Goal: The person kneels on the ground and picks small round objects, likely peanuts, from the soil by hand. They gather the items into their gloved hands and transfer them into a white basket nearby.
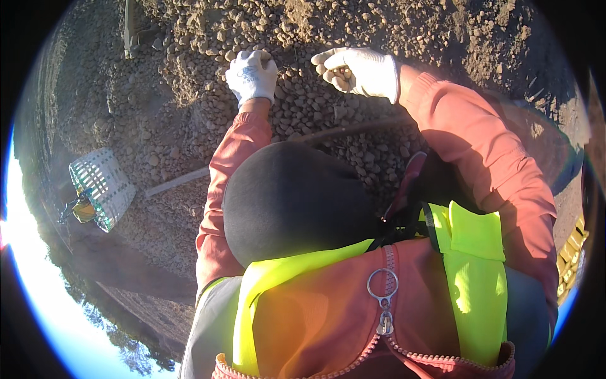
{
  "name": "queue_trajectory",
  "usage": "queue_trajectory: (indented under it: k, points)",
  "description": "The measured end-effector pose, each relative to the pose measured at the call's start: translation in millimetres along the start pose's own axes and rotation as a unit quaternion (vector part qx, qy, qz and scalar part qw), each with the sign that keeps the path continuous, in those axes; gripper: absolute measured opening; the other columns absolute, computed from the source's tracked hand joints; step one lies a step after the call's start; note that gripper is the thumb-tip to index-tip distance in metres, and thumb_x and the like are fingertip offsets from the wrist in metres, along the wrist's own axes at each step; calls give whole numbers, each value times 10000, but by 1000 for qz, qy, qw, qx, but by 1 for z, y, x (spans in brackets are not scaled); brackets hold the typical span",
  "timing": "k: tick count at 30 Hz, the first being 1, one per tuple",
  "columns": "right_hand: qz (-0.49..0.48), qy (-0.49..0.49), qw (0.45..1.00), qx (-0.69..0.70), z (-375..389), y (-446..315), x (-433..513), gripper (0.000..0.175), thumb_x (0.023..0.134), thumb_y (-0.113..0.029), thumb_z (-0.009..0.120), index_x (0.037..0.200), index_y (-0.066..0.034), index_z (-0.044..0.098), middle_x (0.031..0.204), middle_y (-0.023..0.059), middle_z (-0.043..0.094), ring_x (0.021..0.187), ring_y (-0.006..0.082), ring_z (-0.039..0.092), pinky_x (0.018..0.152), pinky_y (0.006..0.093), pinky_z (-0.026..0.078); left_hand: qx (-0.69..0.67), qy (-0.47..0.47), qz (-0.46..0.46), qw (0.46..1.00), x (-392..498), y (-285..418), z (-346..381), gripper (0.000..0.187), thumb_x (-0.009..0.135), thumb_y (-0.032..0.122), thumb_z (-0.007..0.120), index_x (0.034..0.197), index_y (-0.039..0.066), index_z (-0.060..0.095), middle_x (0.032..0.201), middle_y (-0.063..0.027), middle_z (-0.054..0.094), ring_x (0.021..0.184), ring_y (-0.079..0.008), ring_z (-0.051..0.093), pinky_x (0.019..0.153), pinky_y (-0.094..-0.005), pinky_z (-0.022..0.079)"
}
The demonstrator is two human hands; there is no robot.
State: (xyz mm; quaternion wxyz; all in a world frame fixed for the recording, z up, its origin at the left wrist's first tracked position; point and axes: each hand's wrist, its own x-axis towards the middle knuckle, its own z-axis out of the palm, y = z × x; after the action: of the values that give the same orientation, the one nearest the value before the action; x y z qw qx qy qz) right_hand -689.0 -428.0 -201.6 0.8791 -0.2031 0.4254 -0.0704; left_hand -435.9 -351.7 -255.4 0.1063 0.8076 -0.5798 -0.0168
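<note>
My left hand, in a white work glove that bears printed writing, rests against the loose stones of a rubble heap. Its fingers curl downward, and whatever is under them is hidden. To the right, my right hand, gloved alike, is turned partly palm-up above the heap. Several small stones lie cupped in its bent fingers. Between and below both hands spreads a bed of rounded stones. My knee in black cloth hides part of that ground.
A woven strip basket lies tipped at the left, with a yellow thing by its mouth. A wooden strip lies between it and my left arm. A narrow board stands at top left. Yellow stacked items show at the right edge.
</note>
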Motion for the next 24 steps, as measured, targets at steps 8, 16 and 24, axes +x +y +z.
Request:
queue_trajectory:
  k: [8, 16, 24]
  points:
    - [26, -1, 1000, 4, -2, -4, -4, 207, 1054, -176, 621, 1184, -43, 712, 899, 4, 697, 747, 82, 691, 591, 200, 614, -125, -15, -52, 991, 5, -21, -2, 110, 836, 241, 762, 908, 184, 822, 946, -50, 731, 924, -264, 711, 853, -392, 567]
    - [46, -70, 996, 42, -6, -7, -3, 212, 1073, -239, 619, 1119, -48, 697, 764, -21, 645, 642, 81, 652, 515, 192, 580, -10, 26, 74, 997, -2, -11, -3, 177, 803, 305, 836, 966, 236, 833, 971, -15, 732, 991, -254, 709, 886, -400, 567]
    - [-16, 3, 1000, 15, 0, 1, -3, 210, 1063, -166, 576, 1179, -45, 701, 979, 43, 719, 785, 110, 705, 572, 199, 615, -185, 42, -53, 980, -1, -7, -14, 178, 855, 297, 835, 917, 131, 812, 993, -85, 713, 970, -294, 681, 879, -437, 551]
